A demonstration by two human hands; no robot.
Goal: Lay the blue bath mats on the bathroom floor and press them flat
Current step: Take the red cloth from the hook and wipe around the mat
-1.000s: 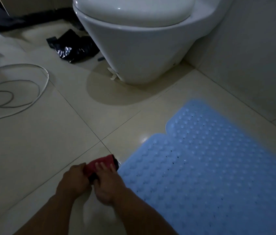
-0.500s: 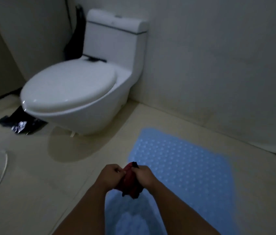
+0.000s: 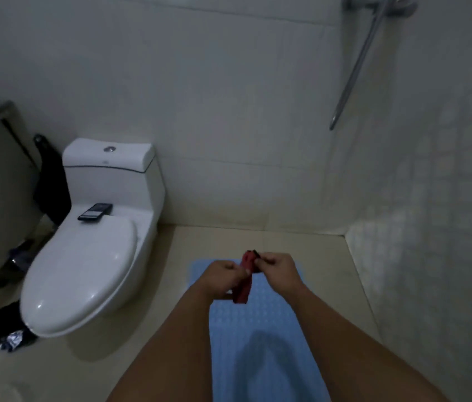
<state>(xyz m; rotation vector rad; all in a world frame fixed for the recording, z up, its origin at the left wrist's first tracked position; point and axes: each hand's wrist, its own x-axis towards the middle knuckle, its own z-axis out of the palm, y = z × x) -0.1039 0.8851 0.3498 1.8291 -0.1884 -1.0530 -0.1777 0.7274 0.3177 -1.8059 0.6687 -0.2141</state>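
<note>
We have risen from the floor, left hand and right hand both clamped on a red strap at lower centre, leaving one blue mat apparently flat.

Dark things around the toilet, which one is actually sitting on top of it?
The flat black phone-like device, lying on the toilet just behind the closed lid. The black bag hangs beside the tank; the crumpled black plastic lies on the floor.

From my remote seat the room looked dim and grey-blue, grainy and soft throughout. A soft shadow pooled on the blue mat toward 6 o'clock. Weak glints sat on the toilet lid at 9 o'clock. The wide lens bowed the walls near the edges.
</note>
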